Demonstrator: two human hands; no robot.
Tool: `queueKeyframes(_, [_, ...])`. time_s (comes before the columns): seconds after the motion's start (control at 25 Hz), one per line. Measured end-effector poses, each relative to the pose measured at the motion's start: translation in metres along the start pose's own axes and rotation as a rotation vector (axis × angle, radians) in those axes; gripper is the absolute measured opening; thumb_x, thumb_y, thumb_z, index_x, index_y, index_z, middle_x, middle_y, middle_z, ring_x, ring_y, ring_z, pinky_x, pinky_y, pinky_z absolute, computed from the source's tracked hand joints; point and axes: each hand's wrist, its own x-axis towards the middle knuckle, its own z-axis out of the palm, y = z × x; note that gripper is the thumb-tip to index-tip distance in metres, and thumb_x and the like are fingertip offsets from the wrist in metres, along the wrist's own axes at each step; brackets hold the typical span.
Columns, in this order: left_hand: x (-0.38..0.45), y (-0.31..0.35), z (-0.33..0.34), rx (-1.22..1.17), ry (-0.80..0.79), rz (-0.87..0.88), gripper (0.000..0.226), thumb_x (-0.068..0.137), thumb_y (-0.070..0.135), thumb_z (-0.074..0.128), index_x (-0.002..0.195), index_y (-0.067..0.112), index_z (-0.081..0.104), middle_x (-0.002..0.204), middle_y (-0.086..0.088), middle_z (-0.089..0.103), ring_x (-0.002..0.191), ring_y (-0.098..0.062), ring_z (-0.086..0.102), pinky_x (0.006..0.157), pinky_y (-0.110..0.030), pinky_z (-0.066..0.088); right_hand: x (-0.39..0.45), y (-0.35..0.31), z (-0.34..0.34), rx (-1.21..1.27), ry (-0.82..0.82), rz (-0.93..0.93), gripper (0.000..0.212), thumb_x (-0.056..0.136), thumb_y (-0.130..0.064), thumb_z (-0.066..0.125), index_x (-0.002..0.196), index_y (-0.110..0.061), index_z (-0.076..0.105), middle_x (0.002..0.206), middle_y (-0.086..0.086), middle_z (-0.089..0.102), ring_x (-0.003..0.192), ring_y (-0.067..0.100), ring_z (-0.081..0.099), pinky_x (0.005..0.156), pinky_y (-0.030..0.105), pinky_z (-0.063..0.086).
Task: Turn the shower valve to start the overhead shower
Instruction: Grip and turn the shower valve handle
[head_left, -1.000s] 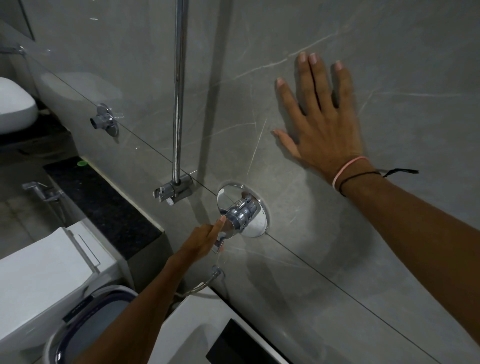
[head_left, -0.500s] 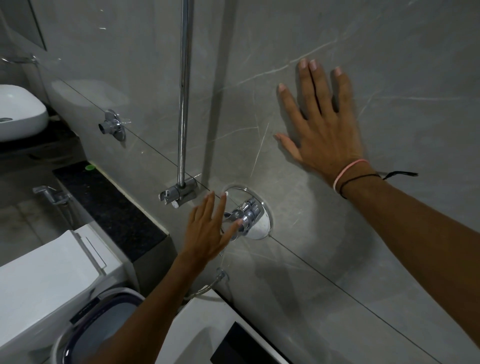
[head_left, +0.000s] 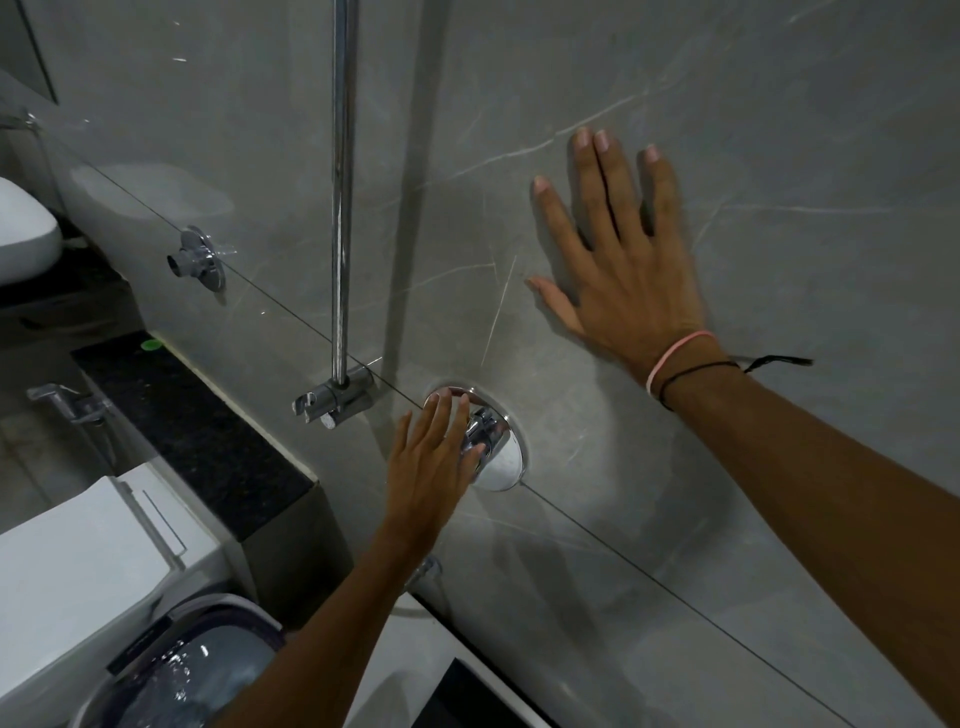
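Left hand (head_left: 434, 457) now higher, fingers spread, perhaps touching chrome valve (head_left: 488, 447); right hand (head_left: 623, 260) flat.

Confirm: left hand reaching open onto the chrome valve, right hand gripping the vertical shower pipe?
Not quite. In the head view the right hand lies flat, fingers spread, on the grey wall tile, away from the shower pipe. The left hand is open at the valve.

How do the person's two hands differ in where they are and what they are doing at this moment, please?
The right hand lies flat on the grey wall, up and to the right of the valve; the left hand is lower, at the chrome shower valve.
The right hand touches only tile; the left hand's fingers overlap the valve handle.
The right wrist wears bands; the left shows none.
Both are open, fingers extended.
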Motion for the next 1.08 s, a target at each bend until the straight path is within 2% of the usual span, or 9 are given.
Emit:
queueKeyframes(0.12, [0.003, 0.002, 0.001, -0.01, 0.046, -0.013, 0.06, 0.096, 0.037, 0.057, 0.148, 0.011, 0.044, 0.156, -0.017, 0.043, 0.147, -0.033, 0.036, 0.121, -0.053, 0.028, 0.0, 0.0, 0.001, 0.009, 0.006, 0.002, 0.087, 0.108, -0.063, 0.032, 0.172, -0.01, 0.007, 0.173, 0.031, 0.006, 0.162, 0.045, 0.009, 0.127, 0.063, 0.003])
queueKeyframes(0.2, [0.005, 0.002, 0.001, 0.019, 0.084, 0.006, 0.059, 0.09, 0.034, 0.065, 0.142, 0.008, 0.052, 0.15, -0.02, 0.05, 0.142, -0.035, 0.044, 0.114, -0.058, 0.038, 0.0, 0.0, 0.002, 0.011, 0.01, 0.002, 0.087, 0.108, -0.063, 0.032, 0.172, -0.009, 0.008, 0.173, 0.032, 0.007, 0.162, 0.046, 0.009, 0.127, 0.064, 0.003])
queueKeyframes(0.36, [0.005, 0.002, 0.002, 0.105, 0.136, 0.069, 0.073, 0.072, 0.03, 0.087, 0.136, 0.006, 0.059, 0.145, -0.021, 0.055, 0.135, -0.038, 0.051, 0.106, -0.064, 0.044, 0.0, -0.001, 0.002, -0.001, 0.021, 0.003, 0.087, 0.108, -0.063, 0.033, 0.172, -0.009, 0.009, 0.173, 0.032, 0.008, 0.162, 0.046, 0.011, 0.126, 0.064, 0.001])
queueKeyframes(0.48, [0.005, -0.001, 0.003, 0.208, 0.186, 0.179, 0.083, 0.059, 0.032, 0.094, 0.131, 0.006, 0.064, 0.142, -0.021, 0.058, 0.131, -0.038, 0.055, 0.102, -0.066, 0.046, 0.0, -0.001, 0.003, -0.003, 0.026, 0.004, 0.087, 0.107, -0.063, 0.033, 0.172, -0.01, 0.01, 0.173, 0.031, 0.009, 0.162, 0.045, 0.011, 0.125, 0.063, -0.002])
queueKeyframes(0.6, [0.006, -0.008, 0.003, 0.277, 0.243, 0.284, 0.082, 0.06, 0.03, 0.092, 0.133, 0.006, 0.063, 0.144, -0.021, 0.056, 0.134, -0.038, 0.052, 0.104, -0.068, 0.043, 0.0, -0.001, 0.004, 0.003, 0.021, 0.0, 0.088, 0.107, -0.064, 0.033, 0.172, -0.01, 0.008, 0.173, 0.031, 0.008, 0.162, 0.045, 0.01, 0.125, 0.063, -0.002])
queueKeyframes(0.8, [0.012, -0.017, 0.002, 0.365, 0.377, 0.518, 0.05, 0.081, 0.029, 0.061, 0.125, 0.006, 0.069, 0.141, -0.019, 0.059, 0.132, -0.036, 0.054, 0.1, -0.068, 0.045, 0.0, 0.0, 0.004, 0.005, 0.027, 0.006, 0.087, 0.107, -0.063, 0.032, 0.172, -0.009, 0.009, 0.173, 0.032, 0.008, 0.162, 0.046, 0.01, 0.126, 0.063, -0.001])
queueKeyframes(0.96, [0.018, -0.017, -0.003, 0.421, 0.426, 0.674, 0.043, 0.082, 0.028, 0.06, 0.116, 0.005, 0.073, 0.138, -0.018, 0.062, 0.129, -0.035, 0.057, 0.098, -0.067, 0.048, 0.0, -0.001, 0.005, 0.016, 0.021, 0.007, 0.086, 0.108, -0.063, 0.031, 0.172, -0.009, 0.009, 0.173, 0.032, 0.008, 0.162, 0.046, 0.01, 0.126, 0.064, 0.002])
queueKeyframes(1.08, [0.021, -0.016, -0.008, 0.465, 0.416, 0.74, 0.046, 0.08, 0.028, 0.061, 0.119, 0.006, 0.071, 0.137, -0.019, 0.062, 0.128, -0.036, 0.058, 0.094, -0.066, 0.051, 0.001, 0.0, 0.004, 0.012, 0.025, 0.007, 0.086, 0.108, -0.063, 0.031, 0.172, -0.01, 0.009, 0.173, 0.032, 0.008, 0.162, 0.046, 0.011, 0.126, 0.064, 0.002])
